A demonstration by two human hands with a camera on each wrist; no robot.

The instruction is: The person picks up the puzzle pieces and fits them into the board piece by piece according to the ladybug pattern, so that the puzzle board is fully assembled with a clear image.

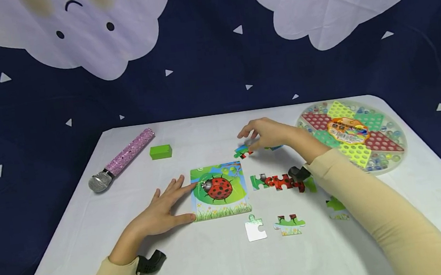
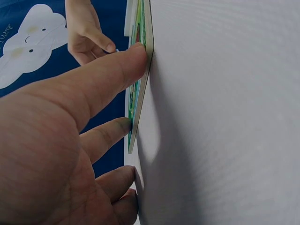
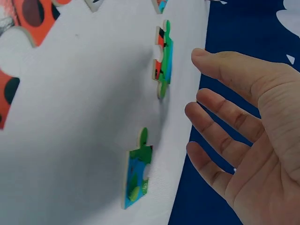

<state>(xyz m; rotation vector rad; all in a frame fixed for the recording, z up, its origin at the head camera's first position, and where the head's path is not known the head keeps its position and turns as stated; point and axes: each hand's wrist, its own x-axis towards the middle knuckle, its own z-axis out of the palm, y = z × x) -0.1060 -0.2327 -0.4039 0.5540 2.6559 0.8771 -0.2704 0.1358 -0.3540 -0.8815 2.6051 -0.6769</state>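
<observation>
Right grip (image 1: 266,132) hovers near the far edge of the white-covered bench (image 1: 202,266), thumb and fingers loosely spread, nothing pinched, apart from a flat red-and-green jigsaw piece (image 3: 167,58) and a blue-and-green jigsaw piece (image 3: 136,176). Left grip (image 1: 163,212) is fanned out, thumb and index at the left edge of a square panel (image 1: 219,190) printed with a red, black-spotted ladybug; probably steadying it, face up as reference. Red ladybug-body pieces (image 1: 278,180) form a rough row right of the panel, likely grouped by matching print; can't tell if they interlock. Nearer the person: a mostly white piece (image 1: 253,231), maybe face down, a flower-and-grass piece (image 1: 290,228), and a green piece (image 1: 336,208) by the beige right sleeve (image 1: 376,210), seemingly spaced for easy picking. Farther out: green rectangular block (image 1: 161,152), pink glittery microphone (image 1: 130,152) with silver mesh head, round clear marble case (image 1: 345,141); presumably set aside for working room.
</observation>
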